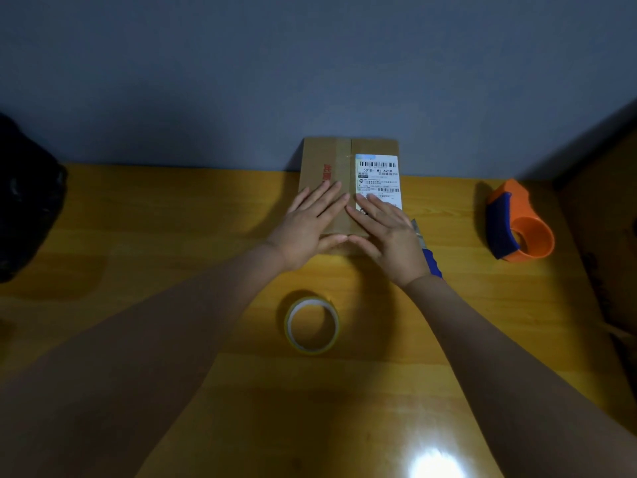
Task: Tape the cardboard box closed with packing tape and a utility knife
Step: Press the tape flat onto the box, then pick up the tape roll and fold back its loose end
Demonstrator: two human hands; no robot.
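A brown cardboard box (331,157) with a white shipping label (378,174) lies flat on the wooden table, against the far wall. My left hand (306,225) and my right hand (389,236) rest palm down on its near half, fingers spread, thumbs almost touching at the near edge. A seam runs between the two flaps under my fingertips. A roll of clear packing tape (312,325) lies flat on the table just in front of the box. A blue-handled utility knife (429,255) lies to the right of the box, partly hidden under my right hand.
An orange and blue tape dispenser (520,224) sits at the right of the table (172,236). A black bag (24,198) bulges at the left edge. A grey wall stands right behind the box. A bright light reflection shows on the near table.
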